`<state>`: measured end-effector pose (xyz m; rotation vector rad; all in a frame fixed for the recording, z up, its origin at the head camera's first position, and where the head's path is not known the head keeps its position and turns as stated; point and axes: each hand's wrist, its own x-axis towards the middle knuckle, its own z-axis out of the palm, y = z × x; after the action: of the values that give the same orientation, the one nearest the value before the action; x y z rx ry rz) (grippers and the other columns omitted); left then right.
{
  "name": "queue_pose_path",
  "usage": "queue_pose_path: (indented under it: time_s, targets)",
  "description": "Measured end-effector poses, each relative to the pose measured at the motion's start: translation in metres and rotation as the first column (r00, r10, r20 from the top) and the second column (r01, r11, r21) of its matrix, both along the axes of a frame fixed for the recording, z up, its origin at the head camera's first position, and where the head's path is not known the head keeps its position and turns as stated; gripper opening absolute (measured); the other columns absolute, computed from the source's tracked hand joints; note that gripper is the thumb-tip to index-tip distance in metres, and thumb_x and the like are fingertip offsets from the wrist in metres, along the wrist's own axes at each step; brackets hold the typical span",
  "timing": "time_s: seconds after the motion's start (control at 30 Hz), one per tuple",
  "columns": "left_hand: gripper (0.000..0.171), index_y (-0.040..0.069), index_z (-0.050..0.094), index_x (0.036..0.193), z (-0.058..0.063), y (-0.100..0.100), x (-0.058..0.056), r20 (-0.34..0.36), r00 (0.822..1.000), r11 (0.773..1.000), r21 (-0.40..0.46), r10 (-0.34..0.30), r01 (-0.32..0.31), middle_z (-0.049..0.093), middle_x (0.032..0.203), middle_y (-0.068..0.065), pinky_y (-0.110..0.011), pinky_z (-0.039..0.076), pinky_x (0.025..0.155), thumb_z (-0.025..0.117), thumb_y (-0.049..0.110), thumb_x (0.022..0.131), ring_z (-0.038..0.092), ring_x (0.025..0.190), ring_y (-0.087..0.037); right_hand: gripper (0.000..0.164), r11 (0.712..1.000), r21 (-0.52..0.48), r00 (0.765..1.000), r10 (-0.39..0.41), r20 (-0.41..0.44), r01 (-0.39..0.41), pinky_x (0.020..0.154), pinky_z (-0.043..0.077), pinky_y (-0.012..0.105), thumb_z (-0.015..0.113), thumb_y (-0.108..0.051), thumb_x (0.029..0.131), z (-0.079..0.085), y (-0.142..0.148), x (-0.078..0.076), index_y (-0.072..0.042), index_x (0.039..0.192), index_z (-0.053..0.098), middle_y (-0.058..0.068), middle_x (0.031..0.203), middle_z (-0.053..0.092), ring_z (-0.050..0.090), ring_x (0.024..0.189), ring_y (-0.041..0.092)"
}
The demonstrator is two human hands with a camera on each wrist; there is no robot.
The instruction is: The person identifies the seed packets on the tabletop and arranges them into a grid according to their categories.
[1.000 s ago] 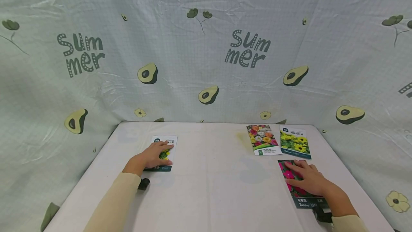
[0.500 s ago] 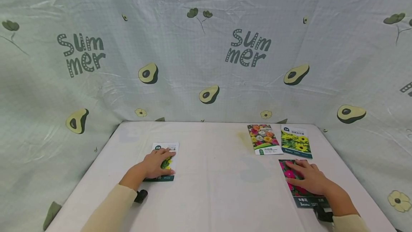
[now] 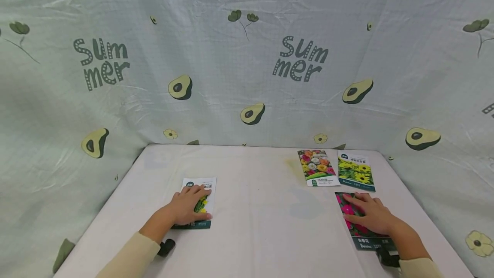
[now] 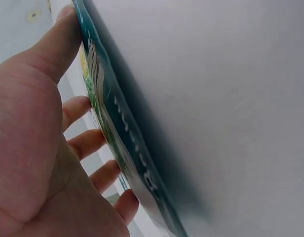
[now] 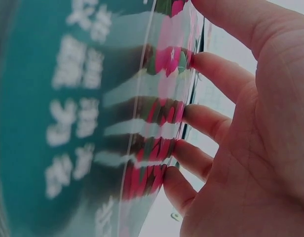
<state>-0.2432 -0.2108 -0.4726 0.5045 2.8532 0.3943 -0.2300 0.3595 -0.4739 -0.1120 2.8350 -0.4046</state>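
Left hand [image 3: 188,205] sat fingers-spread on the flat white rectangular packet with yellow flowers [image 3: 203,204], left side of the white counter [image 3: 254,213]; right hand [image 3: 373,217] likewise on the glossy dark-teal packet with pink flowers [image 3: 353,228], right side. Light, even fingertip pressure seemed best against creasing, though I couldn't tell if either lay fully flush.

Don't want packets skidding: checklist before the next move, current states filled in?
1. Left hand on the left yellow-flower seed packet: ok, fingertips touching.
2. Right hand on the pink-flower seed packet: ok, fingertips touching.
3. Mixed-colour flower seed packet and yellow daisy seed packet uncovered by hands: ok.
4. All four packets grouped: not ok, left one lies apart.
5. Left packet fully flat: cannot tell.
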Motion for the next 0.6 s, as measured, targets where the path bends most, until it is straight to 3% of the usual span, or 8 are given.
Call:
queue_pose_path:
  time_s: [0.2, 0.6]
  targets:
    - [0.084, 0.018, 0.048, 0.154, 0.004, 0.003, 0.009, 0.007, 1.000, 1.000, -0.002, -0.012, 0.012, 0.039, 0.161, -0.014, -0.065, 0.036, 0.102, 0.074, 0.060, 0.086, 0.036, 0.144, -0.045, 0.090, 1.000, 0.006, 1.000, 0.003, 0.004, -0.003, 0.092, 0.046, 0.073, 0.070, -0.066, 0.085, 0.000, 0.001, -0.002, -0.015, 0.155, 0.044, 0.032, 0.153, 0.031, 0.033, 0.127, 0.056]
    - [0.090, 0.019, 0.044, 0.156, 0.010, 0.001, 0.027, 0.089, 0.994, 0.998, 0.045, -0.058, 0.054, 0.036, 0.163, -0.014, -0.067, 0.032, 0.105, 0.079, 0.058, 0.082, 0.032, 0.146, -0.046, 0.090, 1.000, 0.007, 1.000, 0.005, 0.008, -0.005, 0.092, 0.046, 0.072, 0.069, -0.067, 0.086, -0.001, 0.001, -0.002, -0.015, 0.155, 0.044, 0.033, 0.153, 0.031, 0.034, 0.126, 0.055]
